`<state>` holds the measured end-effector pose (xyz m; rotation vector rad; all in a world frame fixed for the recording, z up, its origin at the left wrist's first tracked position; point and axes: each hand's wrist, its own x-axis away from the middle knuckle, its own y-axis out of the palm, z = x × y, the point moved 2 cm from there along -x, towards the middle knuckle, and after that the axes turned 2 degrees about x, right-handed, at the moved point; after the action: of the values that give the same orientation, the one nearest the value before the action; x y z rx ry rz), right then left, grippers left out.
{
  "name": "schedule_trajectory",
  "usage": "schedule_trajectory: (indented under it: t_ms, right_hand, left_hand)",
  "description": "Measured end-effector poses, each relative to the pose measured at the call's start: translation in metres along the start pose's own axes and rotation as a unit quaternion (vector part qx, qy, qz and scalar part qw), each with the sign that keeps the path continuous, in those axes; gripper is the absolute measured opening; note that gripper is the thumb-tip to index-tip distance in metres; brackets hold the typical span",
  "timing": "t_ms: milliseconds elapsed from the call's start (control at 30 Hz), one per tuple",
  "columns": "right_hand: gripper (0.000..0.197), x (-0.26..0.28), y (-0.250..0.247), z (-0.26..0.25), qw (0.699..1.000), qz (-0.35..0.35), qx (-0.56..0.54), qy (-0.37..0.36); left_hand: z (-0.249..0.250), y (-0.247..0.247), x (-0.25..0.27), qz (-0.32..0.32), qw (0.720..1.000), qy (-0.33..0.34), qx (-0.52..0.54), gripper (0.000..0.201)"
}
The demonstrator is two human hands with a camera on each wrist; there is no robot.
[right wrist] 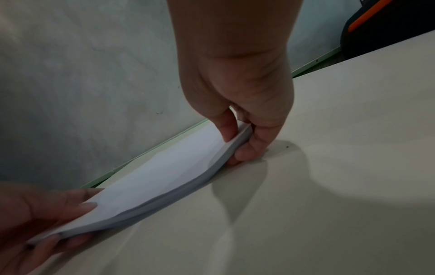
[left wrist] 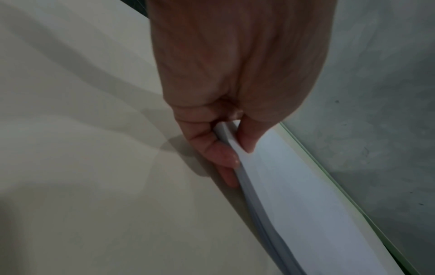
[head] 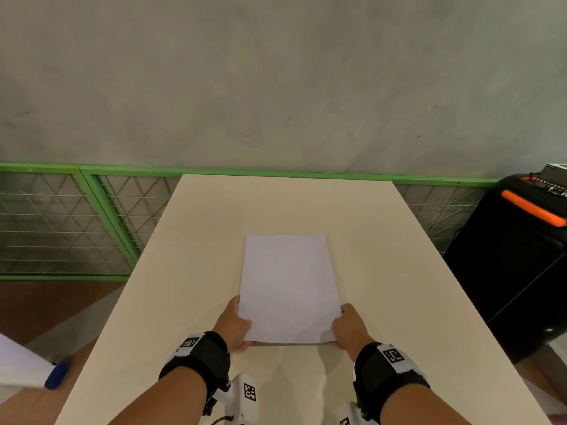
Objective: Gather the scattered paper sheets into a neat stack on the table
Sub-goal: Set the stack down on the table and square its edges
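A white paper stack [head: 288, 286] lies lengthwise in the middle of the beige table [head: 190, 240], its near end lifted a little. My left hand [head: 236, 325] pinches the stack's near left corner, thumb on top and fingers beneath. My right hand [head: 346, 328] pinches the near right corner the same way. In the left wrist view my left hand [left wrist: 231, 147] grips the paper stack [left wrist: 294, 189] at its edge. In the right wrist view my right hand [right wrist: 237, 143] holds the paper stack [right wrist: 160, 178], which bows down between the two grips.
A green mesh fence [head: 92, 216] runs behind and left of the table, under a grey wall. A black case with an orange handle [head: 527, 210] stands at the right. A blue object [head: 56, 375] lies on the floor at the left.
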<state>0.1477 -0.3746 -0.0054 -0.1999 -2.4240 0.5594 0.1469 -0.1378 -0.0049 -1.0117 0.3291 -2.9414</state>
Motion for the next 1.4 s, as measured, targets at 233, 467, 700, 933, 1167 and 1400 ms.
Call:
schedule_trajectory:
  t_ms: [233, 467, 700, 933, 1167, 1400]
  right_hand:
    - [0.057, -0.002, 0.001, -0.001, 0.998, -0.012, 0.048, -0.028]
    - [0.057, -0.005, 0.000, -0.005, 0.993, -0.012, 0.117, -0.014]
    - [0.046, -0.003, -0.003, -0.010, 0.972, -0.005, 0.236, -0.014]
    - [0.015, 0.000, -0.013, -0.013, 0.982, -0.034, 0.182, -0.024]
    - [0.093, 0.013, -0.016, -0.013, 0.920, -0.093, 0.365, -0.109]
    - [0.056, 0.017, -0.009, -0.009, 0.868, -0.040, 0.468, -0.164]
  left_hand:
    - [0.000, 0.003, -0.002, 0.008, 1.000, 0.015, -0.016, 0.052]
    - [0.003, 0.002, -0.002, 0.033, 0.987, 0.037, -0.152, 0.052]
    - [0.010, 0.008, 0.009, 0.060, 0.972, 0.026, -0.226, 0.052]
    - [0.011, 0.000, 0.015, 0.053, 0.951, 0.025, -0.305, 0.079]
    - [0.011, 0.008, 0.021, 0.021, 0.885, 0.064, -0.460, 0.091]
    - [0.013, 0.008, 0.019, 0.050, 0.865, 0.112, -0.486, 0.019]
